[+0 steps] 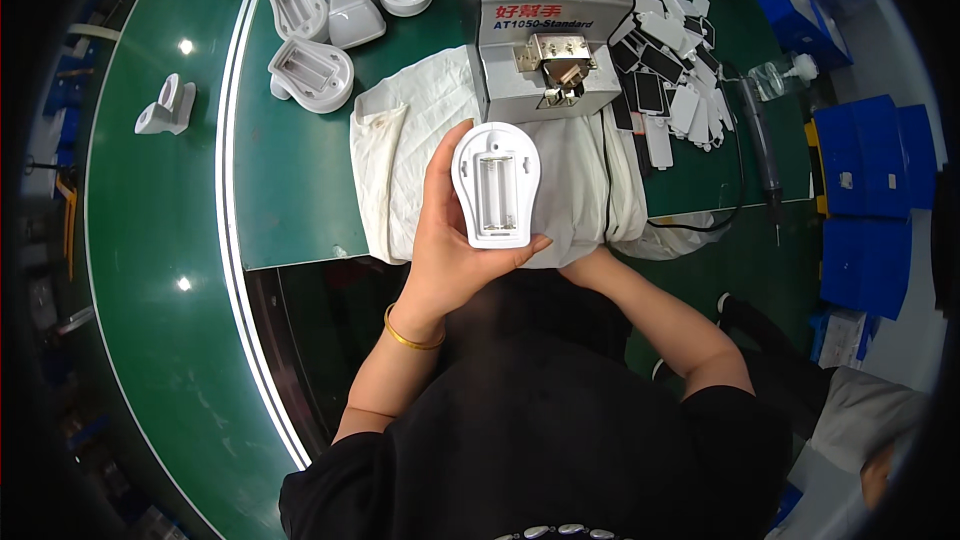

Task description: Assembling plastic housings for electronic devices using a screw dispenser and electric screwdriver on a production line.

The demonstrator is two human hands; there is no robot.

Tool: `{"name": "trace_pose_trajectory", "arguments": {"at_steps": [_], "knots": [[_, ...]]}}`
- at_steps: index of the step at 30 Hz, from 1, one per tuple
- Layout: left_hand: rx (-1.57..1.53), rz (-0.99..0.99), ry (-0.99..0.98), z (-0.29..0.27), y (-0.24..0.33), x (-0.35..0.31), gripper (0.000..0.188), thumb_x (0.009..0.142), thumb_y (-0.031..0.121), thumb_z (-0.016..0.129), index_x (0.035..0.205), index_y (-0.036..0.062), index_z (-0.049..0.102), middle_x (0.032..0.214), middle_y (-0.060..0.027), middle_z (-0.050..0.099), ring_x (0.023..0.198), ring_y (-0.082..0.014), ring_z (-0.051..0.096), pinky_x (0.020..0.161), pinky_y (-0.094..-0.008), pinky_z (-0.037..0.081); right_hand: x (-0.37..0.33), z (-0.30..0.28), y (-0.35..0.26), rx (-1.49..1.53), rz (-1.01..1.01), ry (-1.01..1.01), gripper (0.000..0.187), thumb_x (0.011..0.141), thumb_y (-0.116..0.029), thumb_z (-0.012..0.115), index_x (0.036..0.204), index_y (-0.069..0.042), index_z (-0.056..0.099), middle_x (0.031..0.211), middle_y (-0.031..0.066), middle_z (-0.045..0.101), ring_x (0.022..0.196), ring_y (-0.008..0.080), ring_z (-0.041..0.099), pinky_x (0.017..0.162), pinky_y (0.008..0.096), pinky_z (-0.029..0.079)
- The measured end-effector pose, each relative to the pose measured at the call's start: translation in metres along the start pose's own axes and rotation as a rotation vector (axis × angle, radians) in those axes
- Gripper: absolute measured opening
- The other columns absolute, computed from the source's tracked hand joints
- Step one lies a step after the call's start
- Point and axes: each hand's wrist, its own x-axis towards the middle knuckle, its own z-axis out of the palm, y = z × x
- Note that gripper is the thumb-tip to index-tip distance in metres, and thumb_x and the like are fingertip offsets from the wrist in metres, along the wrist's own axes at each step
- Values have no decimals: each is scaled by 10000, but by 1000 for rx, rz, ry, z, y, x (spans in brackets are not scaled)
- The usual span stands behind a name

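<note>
My left hand is closed around a white plastic housing, held upright over the front of a white cloth. The housing's open battery compartment faces me, with metal contacts at its ends and no batteries inside. Thumb and fingers grip it by its left side and lower edge. My right hand is low at the cloth's front edge, to the right of the housing. Its fingers are hidden, so what they touch cannot be seen.
A grey metal bench machine stands on the cloth's far side. Similar white housings lie at the back left. Small white and black plates are heaped at right, near an electric screwdriver. Blue bins and another person are farther right.
</note>
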Motion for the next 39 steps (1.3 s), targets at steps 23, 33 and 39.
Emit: {"name": "trace_pose_trajectory", "arguments": {"at_steps": [23, 33, 39], "knots": [[14, 59, -45, 2, 7, 10, 1088, 617, 20, 885, 1493, 33, 241, 1351, -121, 480, 1249, -226, 501, 1063, -366, 418, 3, -146, -143, 546, -47, 485, 353, 909, 27, 608, 1251, -37, 545, 1012, 20, 566, 868, 73, 538, 780, 221, 453], [157, 89, 58, -1, 11, 13, 1040, 637, 36, 863, 1480, 2, 254, 1335, -141, 478, 1223, -234, 510, 1030, -361, 442, 41, -123, -167, -107, -365, 543, 250, 842, -58, 723, 1087, -11, 703, 1019, 100, 642, 940, 248, 613, 859, 321, 481], [381, 171, -2, -7, -2, 14, 1029, 665, 27, 850, 1494, -25, 243, 1376, -170, 451, 1243, -251, 504, 1041, -370, 434, 37, -135, -178, -379, -408, 578, 343, 749, -109, 790, 1079, -44, 723, 963, 82, 635, 787, 231, 547, 691, 341, 459]]}}
